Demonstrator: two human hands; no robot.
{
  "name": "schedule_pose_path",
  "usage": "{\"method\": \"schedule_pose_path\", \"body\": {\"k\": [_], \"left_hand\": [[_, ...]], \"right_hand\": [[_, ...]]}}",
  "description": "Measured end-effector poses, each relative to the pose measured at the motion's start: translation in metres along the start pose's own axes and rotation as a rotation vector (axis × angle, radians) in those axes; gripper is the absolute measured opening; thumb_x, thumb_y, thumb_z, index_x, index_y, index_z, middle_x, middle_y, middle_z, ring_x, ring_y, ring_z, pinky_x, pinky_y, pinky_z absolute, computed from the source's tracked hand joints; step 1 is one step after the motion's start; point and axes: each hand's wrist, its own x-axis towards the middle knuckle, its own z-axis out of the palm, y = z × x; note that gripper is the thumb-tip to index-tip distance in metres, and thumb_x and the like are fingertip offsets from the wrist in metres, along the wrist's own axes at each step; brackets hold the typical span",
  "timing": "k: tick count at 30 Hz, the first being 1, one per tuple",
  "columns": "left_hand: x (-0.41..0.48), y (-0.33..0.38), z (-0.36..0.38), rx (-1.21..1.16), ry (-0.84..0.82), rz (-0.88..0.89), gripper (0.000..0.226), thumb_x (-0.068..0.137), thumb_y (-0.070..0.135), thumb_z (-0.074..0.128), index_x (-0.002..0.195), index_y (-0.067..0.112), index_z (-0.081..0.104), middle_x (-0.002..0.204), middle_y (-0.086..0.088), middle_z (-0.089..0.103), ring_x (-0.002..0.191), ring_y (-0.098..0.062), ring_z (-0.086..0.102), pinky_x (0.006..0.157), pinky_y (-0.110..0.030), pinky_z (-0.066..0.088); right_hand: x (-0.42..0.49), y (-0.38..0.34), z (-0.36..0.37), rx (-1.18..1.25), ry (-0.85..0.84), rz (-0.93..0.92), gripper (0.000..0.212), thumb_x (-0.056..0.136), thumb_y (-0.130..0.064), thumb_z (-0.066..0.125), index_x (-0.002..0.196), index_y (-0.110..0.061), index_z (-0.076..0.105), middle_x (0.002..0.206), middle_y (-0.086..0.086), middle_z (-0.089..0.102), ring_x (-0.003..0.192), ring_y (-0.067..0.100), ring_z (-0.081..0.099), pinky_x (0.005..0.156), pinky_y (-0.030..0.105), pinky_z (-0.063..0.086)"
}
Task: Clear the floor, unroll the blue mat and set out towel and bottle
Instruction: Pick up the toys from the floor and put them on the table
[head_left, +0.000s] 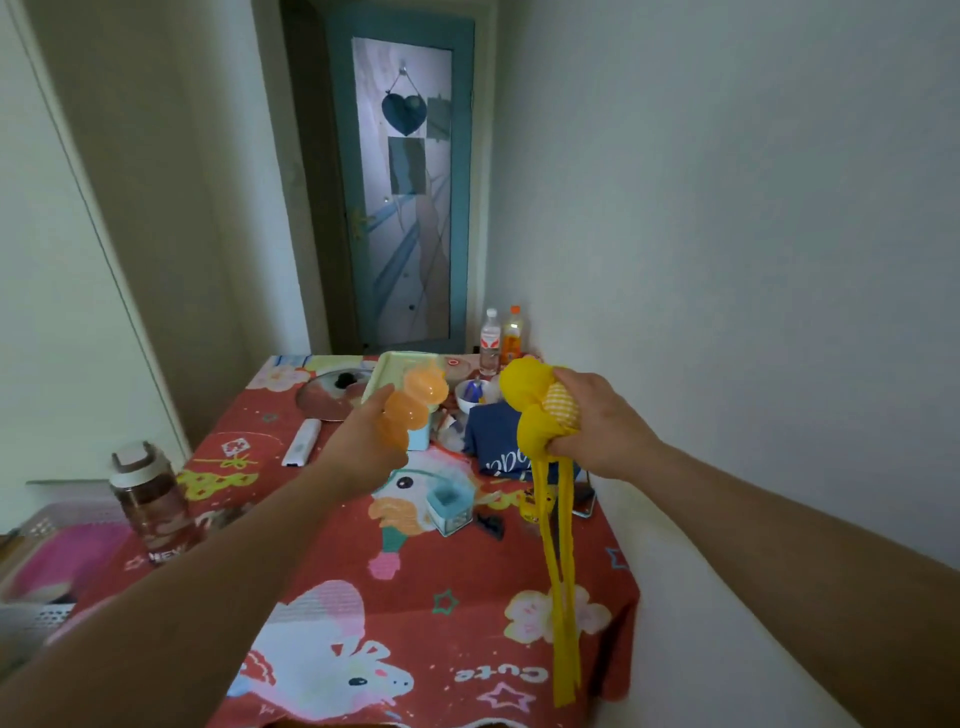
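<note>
Two hands are raised over the red tablecloth (467, 571). My left hand (363, 452) curls round a translucent orange toy (415, 410) near centre. At its 3 o'clock my right hand (597, 421) clutches a yellow cloth bundle (524, 395), its strips (561, 597) hanging toward 6 o'clock. A brown-tinted bottle (143, 499) stands upright at 8 o'clock on the table's left edge. Two drink bottles (491, 338) stand at 12 o'clock, and a folded blue cloth (491, 436) lies in front of them.

Motion blur smears the translucent orange object (415, 408) in the left hand (363, 449), leaving its shape unclear. A yellow cloth bundle (527, 402) gripped by the right hand (597, 421) covers part of a dark blue garment (491, 441), while a pink-lined basket (62, 513) runs off the left edge, blurred.
</note>
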Motion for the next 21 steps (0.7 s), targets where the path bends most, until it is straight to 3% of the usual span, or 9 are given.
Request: {"method": "schedule_pose_path", "body": {"k": [2, 4, 7, 10, 12, 15, 21], "left_hand": [[0.017, -0.002, 0.014, 0.017, -0.025, -0.026, 0.075, 0.079, 0.007, 0.07, 0.143, 0.013, 0.031, 0.13, -0.01, 0.053, 0.109, -0.025, 0.056, 0.091, -0.038, 0.048], [0.039, -0.004, 0.032, -0.055, -0.002, -0.109, 0.082, 0.077, 0.005, 0.072, 0.144, 0.015, 0.027, 0.124, -0.006, 0.054, 0.102, -0.02, 0.054, 0.086, -0.034, 0.046], [0.064, -0.015, 0.054, -0.115, -0.032, -0.179, 0.082, 0.075, 0.004, 0.074, 0.143, 0.013, 0.027, 0.132, 0.0, 0.048, 0.113, -0.018, 0.051, 0.094, -0.032, 0.044], [0.08, -0.031, 0.07, -0.071, -0.065, -0.191, 0.085, 0.068, 0.005, 0.079, 0.139, 0.01, 0.032, 0.121, -0.015, 0.059, 0.103, -0.029, 0.06, 0.087, -0.04, 0.05], [0.093, -0.039, 0.077, -0.073, -0.056, -0.209, 0.083, 0.068, 0.004, 0.078, 0.137, 0.011, 0.033, 0.118, -0.014, 0.059, 0.101, -0.031, 0.06, 0.084, -0.04, 0.049], [0.116, -0.051, 0.084, -0.076, -0.059, -0.225, 0.083, 0.068, 0.005, 0.076, 0.139, 0.013, 0.034, 0.121, -0.014, 0.058, 0.102, -0.029, 0.059, 0.085, -0.04, 0.049], [0.167, -0.091, 0.096, -0.073, -0.134, -0.252, 0.094, 0.072, 0.007, 0.073, 0.148, 0.019, 0.019, 0.133, -0.011, 0.051, 0.112, -0.027, 0.056, 0.094, -0.042, 0.046]], "right_hand": [[0.023, 0.014, 0.01, -0.015, -0.046, -0.024, 0.098, 0.069, -0.029, 0.077, 0.148, -0.029, 0.02, 0.146, 0.01, 0.029, 0.126, 0.035, 0.04, 0.1, 0.048, 0.042], [0.05, 0.032, 0.019, -0.024, -0.075, -0.041, 0.097, 0.07, -0.03, 0.076, 0.148, -0.029, 0.019, 0.147, 0.009, 0.027, 0.129, 0.034, 0.038, 0.101, 0.046, 0.041], [0.081, 0.053, 0.036, -0.01, -0.118, -0.066, 0.094, 0.073, -0.029, 0.075, 0.149, -0.028, 0.018, 0.149, 0.007, 0.025, 0.131, 0.032, 0.035, 0.102, 0.044, 0.039], [0.095, 0.064, 0.053, 0.005, -0.15, -0.079, 0.093, 0.074, -0.03, 0.074, 0.149, -0.029, 0.018, 0.15, 0.004, 0.024, 0.132, 0.03, 0.035, 0.1, 0.045, 0.04], [0.107, 0.071, 0.065, 0.017, -0.172, -0.079, 0.092, 0.076, -0.031, 0.074, 0.149, -0.029, 0.017, 0.15, 0.004, 0.024, 0.131, 0.03, 0.034, 0.099, 0.045, 0.04], [0.127, 0.08, 0.082, 0.027, -0.216, -0.062, 0.092, 0.077, -0.033, 0.073, 0.149, -0.03, 0.016, 0.152, 0.003, 0.021, 0.132, 0.031, 0.033, 0.099, 0.046, 0.04], [0.179, 0.085, 0.115, 0.055, -0.259, -0.036, 0.093, 0.075, -0.033, 0.074, 0.149, -0.03, 0.016, 0.151, 0.004, 0.022, 0.132, 0.031, 0.034, 0.101, 0.048, 0.039]]}}
